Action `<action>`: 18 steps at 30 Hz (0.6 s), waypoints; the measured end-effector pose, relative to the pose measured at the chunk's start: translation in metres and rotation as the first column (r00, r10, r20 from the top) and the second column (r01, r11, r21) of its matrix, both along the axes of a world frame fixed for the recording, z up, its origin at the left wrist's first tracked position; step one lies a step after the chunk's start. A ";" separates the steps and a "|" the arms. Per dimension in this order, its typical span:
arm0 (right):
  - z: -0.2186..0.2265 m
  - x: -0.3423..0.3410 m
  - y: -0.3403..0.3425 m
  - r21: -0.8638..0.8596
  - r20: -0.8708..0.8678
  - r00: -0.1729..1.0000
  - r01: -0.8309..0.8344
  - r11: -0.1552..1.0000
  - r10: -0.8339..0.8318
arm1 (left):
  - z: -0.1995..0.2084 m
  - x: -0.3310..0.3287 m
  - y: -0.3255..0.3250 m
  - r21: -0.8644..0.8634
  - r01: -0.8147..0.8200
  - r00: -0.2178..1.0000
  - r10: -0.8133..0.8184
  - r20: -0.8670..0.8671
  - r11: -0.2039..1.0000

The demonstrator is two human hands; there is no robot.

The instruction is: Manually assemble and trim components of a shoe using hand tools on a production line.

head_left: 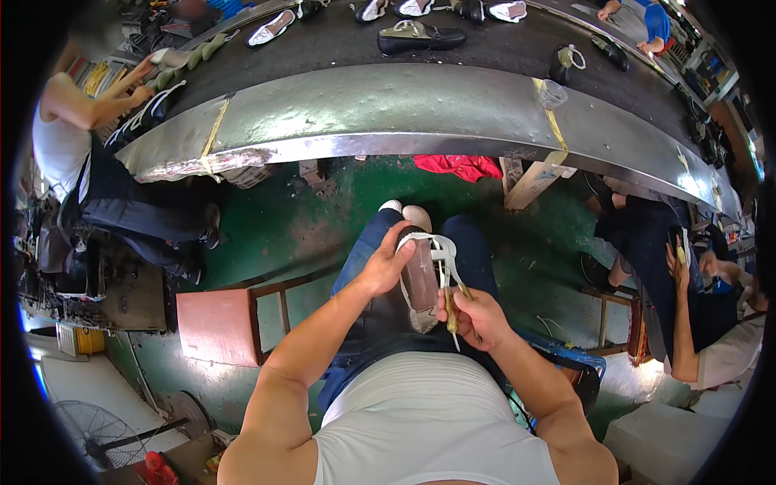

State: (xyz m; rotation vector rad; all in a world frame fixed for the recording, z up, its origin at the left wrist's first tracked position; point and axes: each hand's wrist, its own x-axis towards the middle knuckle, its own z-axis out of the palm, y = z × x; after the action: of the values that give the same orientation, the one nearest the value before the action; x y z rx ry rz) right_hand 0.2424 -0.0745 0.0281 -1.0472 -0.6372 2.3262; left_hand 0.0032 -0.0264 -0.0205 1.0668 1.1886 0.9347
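A shoe (419, 279) lies over my lap with its brown underside turned up and a pale edge around it. My left hand (388, 263) is closed round the end farther from me, its thumb on the rim. In my right hand (477, 318) is a pair of pincers (445, 252) with a pale metal head and worn yellowish handles. Their head reaches the shoe's upper right edge, next to my left fingertips; whether the jaws bite the material cannot be made out. A thin pointed end sticks out below my right fingers.
Ahead runs a conveyor (323, 105) with a metal side, carrying several shoes (420, 37). A clear cup (551, 94) stands on its edge. Co-workers sit at the right (719, 323) and stand at the left (69, 121). A pinkish stool (218, 327) and a fan (97, 440) are on my left.
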 end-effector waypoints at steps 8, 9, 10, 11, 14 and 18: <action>-0.010 0.013 0.009 0.503 0.402 0.912 -0.291 0.814 0.077 | -0.008 0.002 -0.004 0.099 0.068 0.988 -0.053 -0.148 0.993; -0.016 0.016 0.013 0.519 0.438 0.892 -0.349 0.780 0.108 | -0.007 0.004 -0.004 0.115 0.075 0.989 -0.059 -0.136 0.991; -0.013 0.016 0.021 0.533 0.474 0.869 -0.413 0.738 0.143 | -0.008 0.003 -0.004 0.116 0.072 0.989 -0.056 -0.135 0.991; -0.003 0.014 0.026 0.436 0.375 0.906 -0.359 0.826 0.196 | -0.008 0.001 -0.003 0.098 0.070 0.993 -0.060 -0.107 0.993; 0.010 0.018 0.032 -0.009 -0.129 0.984 -0.126 0.992 0.124 | -0.006 0.001 0.000 0.093 0.075 0.992 -0.064 -0.110 0.993; 0.001 0.010 0.035 0.014 -0.141 0.984 -0.103 0.995 0.104 | -0.014 0.000 0.003 0.081 0.055 0.982 -0.039 -0.185 0.995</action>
State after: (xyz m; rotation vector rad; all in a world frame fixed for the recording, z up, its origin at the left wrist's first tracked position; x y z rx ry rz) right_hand 0.2526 -0.0399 0.0291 -0.8545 -0.6570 2.4602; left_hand 0.0036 -0.0232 -0.0347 1.2673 1.2769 0.8710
